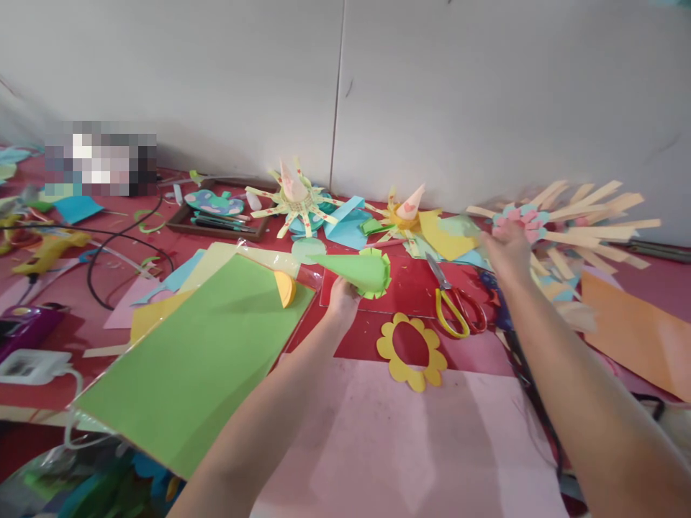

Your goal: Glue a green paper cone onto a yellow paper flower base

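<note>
My left hand (344,296) is closed around a light green paper cone (350,272). The cone lies on its side in the air, its point to the left and its fringed rim to the right. Below it on the table is a yellow scalloped paper ring (400,370). Over at the right, my right hand (507,252) reaches to a pink and blue paper flower (534,224) with long cream strips. Its fingers overlap the flower and are partly hidden and blurred, so I cannot tell whether they grip it.
Scissors (452,306) with yellow and red handles lie between my hands. A green paper pack (188,360) with a yellow folded piece (285,289) is at the left. Two decorated cones (294,188) stand by the wall. Farther left are a yellow glue gun (48,250) and cables.
</note>
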Motion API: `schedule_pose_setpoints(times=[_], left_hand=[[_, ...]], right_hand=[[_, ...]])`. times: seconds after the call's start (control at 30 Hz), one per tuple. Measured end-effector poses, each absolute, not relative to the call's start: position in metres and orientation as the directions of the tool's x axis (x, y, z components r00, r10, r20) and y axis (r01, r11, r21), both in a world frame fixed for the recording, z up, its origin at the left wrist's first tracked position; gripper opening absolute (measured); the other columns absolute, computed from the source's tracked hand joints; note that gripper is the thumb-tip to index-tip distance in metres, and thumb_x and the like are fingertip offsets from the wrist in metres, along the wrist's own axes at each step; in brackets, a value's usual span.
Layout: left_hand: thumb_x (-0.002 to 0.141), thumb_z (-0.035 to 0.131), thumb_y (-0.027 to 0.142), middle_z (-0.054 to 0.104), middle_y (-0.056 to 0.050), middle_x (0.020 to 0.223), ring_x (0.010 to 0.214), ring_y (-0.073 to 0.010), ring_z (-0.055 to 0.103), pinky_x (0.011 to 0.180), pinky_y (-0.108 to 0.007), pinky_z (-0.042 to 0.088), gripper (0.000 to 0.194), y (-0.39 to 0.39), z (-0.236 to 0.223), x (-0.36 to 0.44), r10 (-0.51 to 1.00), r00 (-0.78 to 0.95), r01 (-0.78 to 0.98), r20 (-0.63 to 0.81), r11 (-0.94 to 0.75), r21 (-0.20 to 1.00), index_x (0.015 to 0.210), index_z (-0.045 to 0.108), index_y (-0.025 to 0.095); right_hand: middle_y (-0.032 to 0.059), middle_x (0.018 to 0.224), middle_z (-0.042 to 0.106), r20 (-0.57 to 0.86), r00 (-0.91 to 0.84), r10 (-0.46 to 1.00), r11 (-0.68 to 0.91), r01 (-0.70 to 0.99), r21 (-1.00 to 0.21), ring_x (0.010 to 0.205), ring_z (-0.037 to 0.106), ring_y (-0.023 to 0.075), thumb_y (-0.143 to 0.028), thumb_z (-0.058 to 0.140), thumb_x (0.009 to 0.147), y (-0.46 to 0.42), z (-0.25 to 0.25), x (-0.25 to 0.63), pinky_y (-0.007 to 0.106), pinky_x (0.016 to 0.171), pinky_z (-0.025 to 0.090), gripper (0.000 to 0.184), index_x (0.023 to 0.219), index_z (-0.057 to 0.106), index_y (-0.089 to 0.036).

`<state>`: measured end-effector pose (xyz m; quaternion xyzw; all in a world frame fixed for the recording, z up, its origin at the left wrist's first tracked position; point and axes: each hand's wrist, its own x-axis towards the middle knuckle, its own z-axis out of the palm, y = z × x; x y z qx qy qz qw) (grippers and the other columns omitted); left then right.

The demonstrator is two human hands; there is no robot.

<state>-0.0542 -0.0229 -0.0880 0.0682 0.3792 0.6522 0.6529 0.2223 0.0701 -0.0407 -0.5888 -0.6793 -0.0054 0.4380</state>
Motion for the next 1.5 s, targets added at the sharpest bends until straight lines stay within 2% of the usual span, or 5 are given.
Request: schedule_pose_setpoints(times=[0.17,0.23,0.4,1.07,1.5], left_hand=[[0.056,0.063,0.017,0.06,0.003,0.055,0.051,-0.0106,0.053,0.052,-0.022,0.04,0.007,-0.025,-0.089,-0.053,0.916,-0.145,-0.741,-0.375,0.15,0.654,0.062,0.059,0.017],[0.057,0.065,0.018,0.06,0.003,0.057,0.051,-0.01,0.052,0.052,-0.021,0.04,0.008,-0.027,-0.09,-0.052,0.923,-0.145,-0.706,-0.356,0.156,0.691,0.063,0.059,0.017],[0.063,0.072,0.022,0.052,0.005,0.055,0.051,-0.0079,0.044,0.049,-0.019,0.032,0.015,-0.032,-0.09,-0.048,0.951,-0.108,-0.587,-0.29,0.174,0.791,0.06,0.058,0.016],[0.077,0.054,0.036,0.041,0.003,0.054,0.053,-0.0109,0.037,0.05,-0.022,0.028,0.028,-0.031,-0.077,-0.058,0.983,-0.048,0.081,-0.176,0.18,0.98,0.057,0.046,0.019],[0.077,0.054,0.043,0.049,0.003,0.059,0.055,-0.0095,0.044,0.052,-0.021,0.034,0.028,-0.029,-0.08,-0.062,0.965,0.146,0.12,-0.216,0.199,0.973,0.066,0.054,0.017]], right_hand=[[0.0129,0.084,0.073,0.343,0.146,0.928,0.195,0.596,-0.779,0.071,0.069,0.0194,-0.05,0.045,0.086,0.009,-0.061,0.164,0.028,0.057,0.053,0.045,0.093,0.068,-0.012],[0.0112,0.083,0.073,0.085,0.198,0.976,0.027,0.277,-0.96,0.072,0.069,0.0204,-0.054,0.052,0.081,-0.014,-0.063,0.142,0.028,0.056,0.053,0.044,0.091,0.069,-0.015],[0.0085,0.077,0.072,-0.173,0.126,0.977,-0.165,-0.072,-0.984,0.066,0.068,0.0208,-0.066,0.051,0.076,-0.042,-0.068,0.105,0.027,0.048,0.049,0.053,0.083,0.07,-0.017],[0.0018,0.075,0.072,-0.175,0.038,0.984,-0.174,-0.009,-0.985,0.072,0.065,0.017,-0.05,0.068,0.07,-0.036,-0.095,0.104,0.028,0.066,0.05,0.032,0.082,0.07,-0.02],[0.0009,0.07,0.07,-0.241,0.017,0.97,-0.24,-0.028,-0.97,0.066,0.063,0.016,-0.052,0.071,0.064,-0.037,-0.084,0.106,0.027,0.062,0.049,0.033,0.075,0.07,-0.021]])
